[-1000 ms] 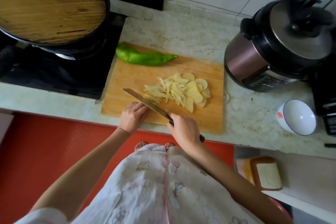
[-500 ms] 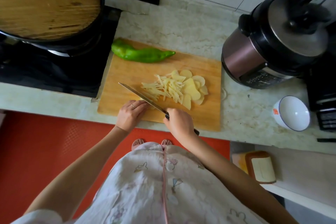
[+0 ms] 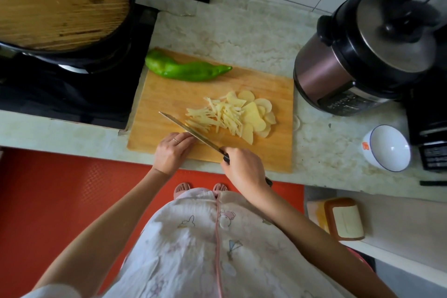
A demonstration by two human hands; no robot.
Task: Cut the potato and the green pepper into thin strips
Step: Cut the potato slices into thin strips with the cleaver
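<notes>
A: How was the knife held?
B: The right hand was wrapped tight round the handle of the knife at the near edge of the cutting board, with the blade slanting in toward the board's middle.
A: And the other hand?
B: The left hand sat at the board's near edge, fingers bent, knuckles right against the flat of the blade. Whether a piece of potato lay under them I couldn't tell, because the hand hid it.
A: Where was the food?
B: The potato strips lay heaped at the middle of the board, and the uncut potato slices were fanned out toward its right edge. The green pepper lay whole at the board's far left corner.
A: What worried you?
B: The fingers. That close to the blade, a fingertip poking past the knuckles could have been nicked on a downstroke. Wet slices might also have slid under the knife and come out thick and uneven. And the heap, if pushed further, could have spilled off the board's right edge
</notes>
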